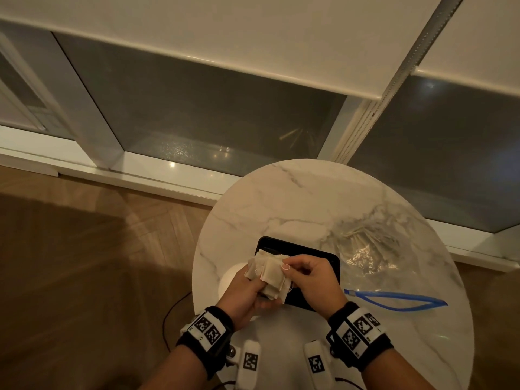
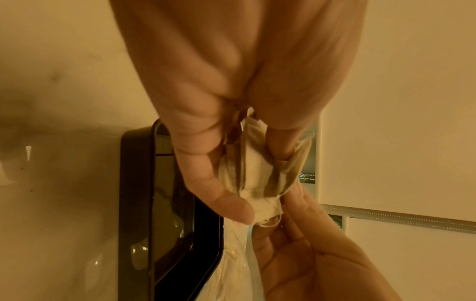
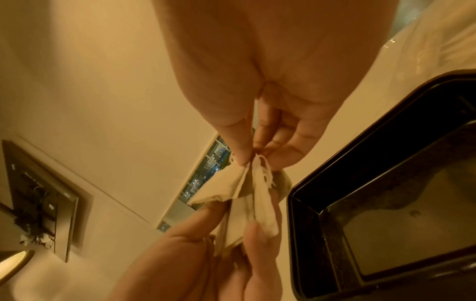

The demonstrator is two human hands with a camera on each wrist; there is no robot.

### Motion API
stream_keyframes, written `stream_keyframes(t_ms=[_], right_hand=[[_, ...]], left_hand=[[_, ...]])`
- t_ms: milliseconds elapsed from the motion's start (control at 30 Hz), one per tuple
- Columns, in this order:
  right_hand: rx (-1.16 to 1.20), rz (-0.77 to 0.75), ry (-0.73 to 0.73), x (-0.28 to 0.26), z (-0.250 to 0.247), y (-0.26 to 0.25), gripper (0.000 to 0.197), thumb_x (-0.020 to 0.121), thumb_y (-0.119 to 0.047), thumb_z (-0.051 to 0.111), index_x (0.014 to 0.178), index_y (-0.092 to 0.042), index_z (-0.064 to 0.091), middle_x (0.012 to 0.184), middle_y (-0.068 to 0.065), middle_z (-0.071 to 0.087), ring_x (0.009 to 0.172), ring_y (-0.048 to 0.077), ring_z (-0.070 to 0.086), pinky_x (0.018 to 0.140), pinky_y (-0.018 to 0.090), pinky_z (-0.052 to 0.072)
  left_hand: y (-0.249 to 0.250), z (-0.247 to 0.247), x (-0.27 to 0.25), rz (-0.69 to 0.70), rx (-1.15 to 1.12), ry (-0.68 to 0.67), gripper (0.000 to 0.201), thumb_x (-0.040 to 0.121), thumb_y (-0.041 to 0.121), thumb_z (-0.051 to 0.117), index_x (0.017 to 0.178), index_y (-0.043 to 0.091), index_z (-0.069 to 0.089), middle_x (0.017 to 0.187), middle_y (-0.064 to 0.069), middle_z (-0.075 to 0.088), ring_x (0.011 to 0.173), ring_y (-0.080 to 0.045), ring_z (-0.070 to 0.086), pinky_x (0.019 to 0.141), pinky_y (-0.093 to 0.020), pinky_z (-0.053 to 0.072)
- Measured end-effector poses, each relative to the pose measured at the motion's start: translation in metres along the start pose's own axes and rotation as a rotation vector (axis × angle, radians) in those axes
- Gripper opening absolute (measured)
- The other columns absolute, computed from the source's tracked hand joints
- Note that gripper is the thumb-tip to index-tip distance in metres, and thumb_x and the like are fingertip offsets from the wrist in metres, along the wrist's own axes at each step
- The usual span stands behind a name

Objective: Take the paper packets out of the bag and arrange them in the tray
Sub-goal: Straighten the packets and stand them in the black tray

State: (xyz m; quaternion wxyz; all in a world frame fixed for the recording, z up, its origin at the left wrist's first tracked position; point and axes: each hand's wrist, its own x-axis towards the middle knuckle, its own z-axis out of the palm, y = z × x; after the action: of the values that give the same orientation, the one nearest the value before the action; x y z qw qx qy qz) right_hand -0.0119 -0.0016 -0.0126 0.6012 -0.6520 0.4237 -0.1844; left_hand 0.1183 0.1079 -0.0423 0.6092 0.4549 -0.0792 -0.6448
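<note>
Left grip point(image 1: 247, 291): my fingers and thumb are curled round a fanned bunch of packets point(image 1: 270, 274), held just above the tray's near-left corner.
Right grip point(image 1: 312, 277): my thumb and forefinger are pinched on the top edge of one packet in that bunch, at 3 o'clock from my left hand; the other fingers are loosely bent.
Packets: pale paper squares with thin strings trailing, all in my two hands, clear of the tray floor.
Tray point(image 1: 332, 266): black, shallow, flat on the worktop point(image 1: 295, 204) under my hands; its floor mostly hidden from above.
Bag point(image 1: 371, 249): clear plastic, crumpled, at 2 o'clock beside the tray, with more pale contents inside; its blue zip strip point(image 1: 399, 301) lies at 3 o'clock.
</note>
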Motion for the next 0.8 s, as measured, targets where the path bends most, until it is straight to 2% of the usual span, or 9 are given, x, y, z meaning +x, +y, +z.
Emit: stream_keyframes(t_ms=[133, 233, 333, 467, 600, 700, 800], right_hand=[[-0.017, 0.007, -0.032, 0.006, -0.002, 0.000, 0.016, 0.086, -0.009, 0.075, 0.101, -0.014, 0.075, 0.087, 0.006, 0.075, 0.080, 0.019, 0.072, 0.070, 0.025, 0.058], [-0.034, 0.012, -0.088, 0.008, -0.004, -0.003, 0.023, 0.081, -0.005, 0.079, 0.102, -0.013, 0.074, 0.084, 0.000, 0.075, 0.074, 0.008, 0.069, 0.070, 0.023, 0.057], [-0.021, -0.004, -0.081, 0.010, -0.006, -0.004, 0.021, 0.081, -0.001, 0.078, 0.097, -0.014, 0.074, 0.075, -0.007, 0.074, 0.067, 0.001, 0.066, 0.065, 0.017, 0.054], [0.159, 0.054, -0.016, 0.016, -0.012, -0.001, 0.016, 0.084, 0.000, 0.074, 0.099, -0.005, 0.075, 0.078, 0.005, 0.075, 0.063, 0.006, 0.064, 0.055, 0.016, 0.048], [0.230, 0.153, 0.086, 0.027, -0.020, 0.010, 0.013, 0.086, -0.005, 0.073, 0.099, -0.008, 0.074, 0.071, 0.003, 0.072, 0.060, 0.008, 0.062, 0.055, 0.020, 0.050], [0.167, 0.220, 0.133, 0.044, -0.019, 0.027, 0.012, 0.087, -0.006, 0.072, 0.100, -0.006, 0.073, 0.074, 0.007, 0.070, 0.066, 0.013, 0.065, 0.056, 0.021, 0.053], [0.034, 0.252, 0.085, 0.063, -0.007, 0.045, 0.010, 0.090, -0.003, 0.068, 0.094, -0.010, 0.074, 0.078, 0.007, 0.071, 0.069, 0.015, 0.065, 0.059, 0.020, 0.055]], left_hand=[[0.000, -0.002, 0.006, 0.026, 0.065, 0.033, 0.031, 0.088, 0.012, 0.072, 0.119, 0.014, 0.067, 0.111, -0.023, 0.070, 0.099, -0.033, 0.068, 0.073, -0.040, 0.054], [-0.002, -0.006, 0.010, 0.036, 0.138, 0.052, 0.035, 0.088, 0.013, 0.075, 0.122, 0.013, 0.066, 0.118, -0.022, 0.068, 0.106, -0.033, 0.068, 0.075, -0.043, 0.054], [-0.003, -0.006, 0.012, 0.047, 0.149, 0.098, 0.032, 0.090, 0.011, 0.073, 0.121, 0.014, 0.066, 0.113, -0.019, 0.071, 0.102, -0.033, 0.070, 0.074, -0.044, 0.056], [-0.006, -0.016, 0.012, 0.074, 0.142, 0.210, 0.026, 0.097, 0.015, 0.064, 0.123, 0.012, 0.063, 0.112, -0.022, 0.070, 0.095, -0.033, 0.070, 0.078, -0.056, 0.056], [-0.003, -0.031, 0.009, 0.083, 0.121, 0.309, 0.024, 0.098, 0.016, 0.062, 0.122, 0.015, 0.064, 0.113, -0.021, 0.071, 0.097, -0.033, 0.070, 0.084, -0.064, 0.054], [-0.003, -0.043, 0.010, 0.107, 0.099, 0.425, 0.022, 0.098, 0.015, 0.062, 0.119, 0.017, 0.065, 0.112, -0.017, 0.072, 0.102, -0.036, 0.069, 0.085, -0.065, 0.053], [-0.009, -0.047, 0.011, 0.137, 0.144, 0.509, 0.020, 0.098, 0.014, 0.062, 0.118, 0.017, 0.066, 0.115, -0.018, 0.071, 0.106, -0.039, 0.068, 0.084, -0.062, 0.055]])
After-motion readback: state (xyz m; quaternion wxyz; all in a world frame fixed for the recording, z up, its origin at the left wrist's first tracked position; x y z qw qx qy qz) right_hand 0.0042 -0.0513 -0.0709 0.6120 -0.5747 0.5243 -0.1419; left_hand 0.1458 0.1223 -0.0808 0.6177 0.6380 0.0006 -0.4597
